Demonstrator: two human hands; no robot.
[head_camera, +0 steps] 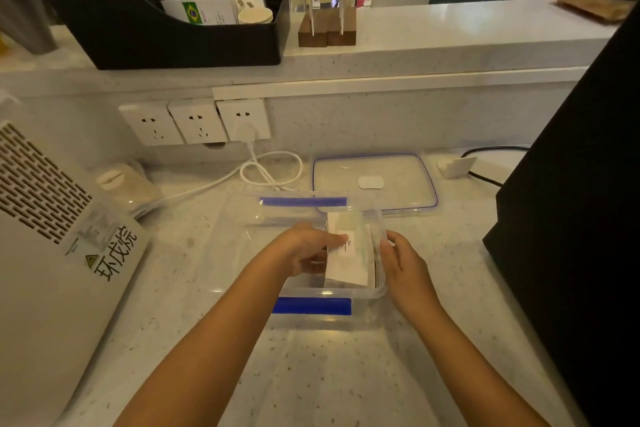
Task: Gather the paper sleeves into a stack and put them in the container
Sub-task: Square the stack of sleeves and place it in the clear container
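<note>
A clear plastic container (242,218) with blue clip handles stands on the counter in front of me. A stack of white paper sleeves (349,260) leans on edge against its right inner wall. My left hand (304,250) reaches inside the container, with fingers pressed on the stack's left face. My right hand (401,263) rests on the container's right rim, fingers by the outer wall. Whether the left hand grips the stack or only presses it, I cannot tell.
The container's clear lid (374,180) with a blue seal lies behind it. A white cable (270,170) loops from a wall socket. A white appliance (52,236) sits left, a black machine (571,201) right. A black tray (173,31) rests on the upper ledge.
</note>
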